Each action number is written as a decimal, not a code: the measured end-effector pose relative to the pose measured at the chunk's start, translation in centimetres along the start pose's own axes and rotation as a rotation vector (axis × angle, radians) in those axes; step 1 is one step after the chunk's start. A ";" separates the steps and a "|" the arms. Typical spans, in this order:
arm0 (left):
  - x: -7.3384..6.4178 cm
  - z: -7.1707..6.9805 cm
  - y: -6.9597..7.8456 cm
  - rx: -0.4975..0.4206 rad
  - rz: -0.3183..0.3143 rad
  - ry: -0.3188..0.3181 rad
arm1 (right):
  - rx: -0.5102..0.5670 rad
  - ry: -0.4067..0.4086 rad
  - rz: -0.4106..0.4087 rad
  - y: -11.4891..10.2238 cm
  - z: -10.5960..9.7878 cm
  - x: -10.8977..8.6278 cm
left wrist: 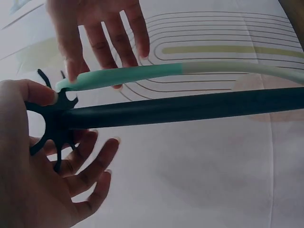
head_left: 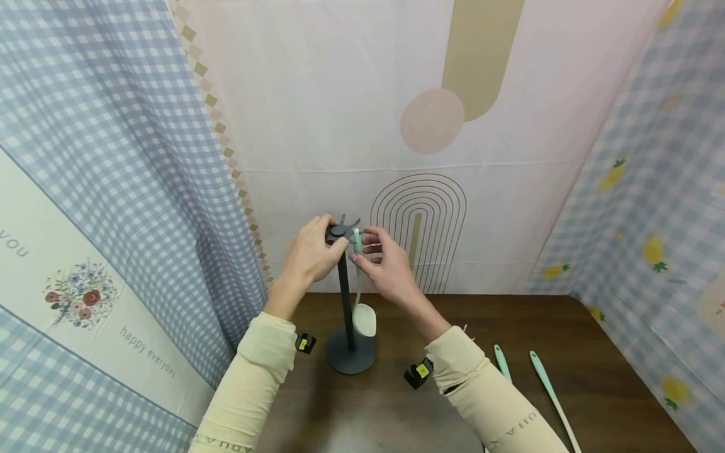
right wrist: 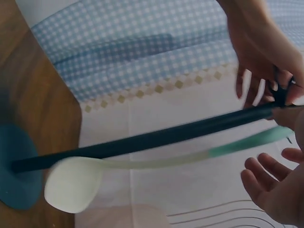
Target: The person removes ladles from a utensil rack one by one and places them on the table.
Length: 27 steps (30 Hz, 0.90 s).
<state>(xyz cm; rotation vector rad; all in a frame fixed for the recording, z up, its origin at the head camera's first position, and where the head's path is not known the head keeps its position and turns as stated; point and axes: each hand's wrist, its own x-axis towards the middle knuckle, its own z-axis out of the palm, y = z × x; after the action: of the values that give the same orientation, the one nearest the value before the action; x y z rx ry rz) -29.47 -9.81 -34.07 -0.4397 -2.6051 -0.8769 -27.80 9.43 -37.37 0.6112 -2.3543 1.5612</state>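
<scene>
A dark utensil stand (head_left: 344,283) with a round base and a ring of hooks stands upright on the table. My left hand (head_left: 314,250) grips its hooked top (left wrist: 54,110), thumb on one side and fingers curled beneath. Beside the pole hangs a ladle (right wrist: 76,185) with a cream bowl and a mint-green handle (left wrist: 128,74), the handle's end close against a hook. At that end my right hand (head_left: 387,264) pinches the handle between thumb and index finger, while its other fingers are spread loosely. Whether the hook bears the ladle, I cannot tell.
Two more mint-handled utensils, one handle (head_left: 501,362) partly behind the right sleeve and another (head_left: 546,377) farther right, lie on the brown wooden table (head_left: 453,314). A printed cloth (head_left: 317,94) hangs behind the stand; checked curtains (head_left: 141,157) flank both sides.
</scene>
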 end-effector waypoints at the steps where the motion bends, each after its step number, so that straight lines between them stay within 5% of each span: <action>1: 0.0 0.1 -0.1 -0.006 0.001 0.010 | 0.005 0.012 0.000 0.1 0.3 0.0; 10: -0.1 0.2 0.0 -0.022 -0.006 0.017 | -0.019 0.099 -0.023 0.9 1.8 0.0; 27: -0.2 0.2 -0.2 -0.089 0.002 0.006 | -0.080 0.045 -0.060 1.5 0.8 0.3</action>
<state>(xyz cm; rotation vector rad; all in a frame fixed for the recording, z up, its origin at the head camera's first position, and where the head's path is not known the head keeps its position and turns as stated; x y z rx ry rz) -29.38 -9.87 -34.37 -0.4624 -2.5674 -0.9950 -28.73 9.09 -38.77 0.6168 -2.3310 1.4325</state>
